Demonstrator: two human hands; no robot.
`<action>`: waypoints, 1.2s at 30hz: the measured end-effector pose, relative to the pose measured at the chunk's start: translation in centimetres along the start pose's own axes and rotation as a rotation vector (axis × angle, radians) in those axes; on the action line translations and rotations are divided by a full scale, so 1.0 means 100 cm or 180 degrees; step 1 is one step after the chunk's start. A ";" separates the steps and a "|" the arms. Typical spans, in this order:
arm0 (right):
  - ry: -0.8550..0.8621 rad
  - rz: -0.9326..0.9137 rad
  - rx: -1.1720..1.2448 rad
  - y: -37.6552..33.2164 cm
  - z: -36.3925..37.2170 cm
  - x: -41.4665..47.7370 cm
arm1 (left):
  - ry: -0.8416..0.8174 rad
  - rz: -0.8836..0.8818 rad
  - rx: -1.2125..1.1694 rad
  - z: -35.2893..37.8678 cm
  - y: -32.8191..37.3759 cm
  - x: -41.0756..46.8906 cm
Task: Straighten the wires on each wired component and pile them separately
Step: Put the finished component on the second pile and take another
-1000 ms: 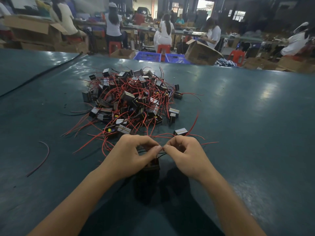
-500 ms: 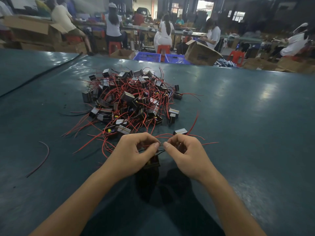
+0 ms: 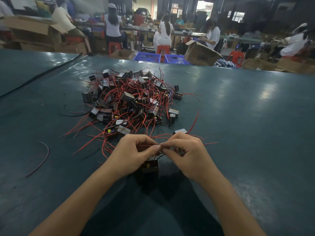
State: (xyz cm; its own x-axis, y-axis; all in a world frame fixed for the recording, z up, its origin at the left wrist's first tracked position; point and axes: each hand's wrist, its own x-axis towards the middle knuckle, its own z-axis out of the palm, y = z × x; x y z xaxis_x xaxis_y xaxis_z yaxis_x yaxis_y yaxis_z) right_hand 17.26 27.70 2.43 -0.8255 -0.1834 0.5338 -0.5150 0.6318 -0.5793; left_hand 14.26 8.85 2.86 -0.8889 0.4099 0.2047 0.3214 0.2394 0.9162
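The wired component point(image 3: 150, 166), a small dark block with a bit of yellow showing on top, sits low on the table point(image 3: 247, 116) right in front of the person, tucked between the two wrists and partly hidden by the left palm. Its wires point(image 3: 161, 156) rise from it to the spot where the two hands meet. The left hand point(image 3: 131, 155) has its fingers curled, and its thumb and forefinger pinch the wires at the tips. The right hand point(image 3: 186, 150) is curled the same way and pinches them just beside the left fingertips, so the two pinches touch. Which lead each hand holds is too small to tell. Just beyond the right knuckles a lone component point(image 3: 180, 131) lies on the table with red leads trailing out to either side. Farther out sits the pile point(image 3: 129, 101) of unsorted components, a tangled heap of dark blocks and red wire. Well off to the left a loose wire point(image 3: 43, 158) curves on the table, and a black cable point(image 3: 42, 74) crosses the far left corner. Past the table's far edge stand blue baskets point(image 3: 147, 57) and an open cardboard box point(image 3: 201, 52), with people seated at benches behind them.
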 end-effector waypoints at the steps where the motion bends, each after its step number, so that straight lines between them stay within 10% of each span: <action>1: -0.0031 -0.0003 0.0009 0.000 0.000 0.000 | -0.0013 0.0014 0.0051 0.000 0.000 0.000; 27: -0.0223 0.0149 0.0467 -0.003 -0.001 0.000 | -0.0338 0.0165 -0.0025 -0.010 0.004 -0.001; 36: -0.0321 0.1398 0.0941 -0.007 0.008 0.001 | 0.0010 0.0961 0.1104 -0.004 0.002 -0.005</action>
State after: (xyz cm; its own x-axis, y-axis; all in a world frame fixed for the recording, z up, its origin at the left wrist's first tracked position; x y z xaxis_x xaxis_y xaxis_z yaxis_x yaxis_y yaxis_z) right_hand 17.37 26.61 2.38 -0.9884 -0.0300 0.1489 -0.1472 0.4290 -0.8912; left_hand 14.67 8.30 3.05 -0.7394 0.5040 0.4464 0.6560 0.3902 0.6461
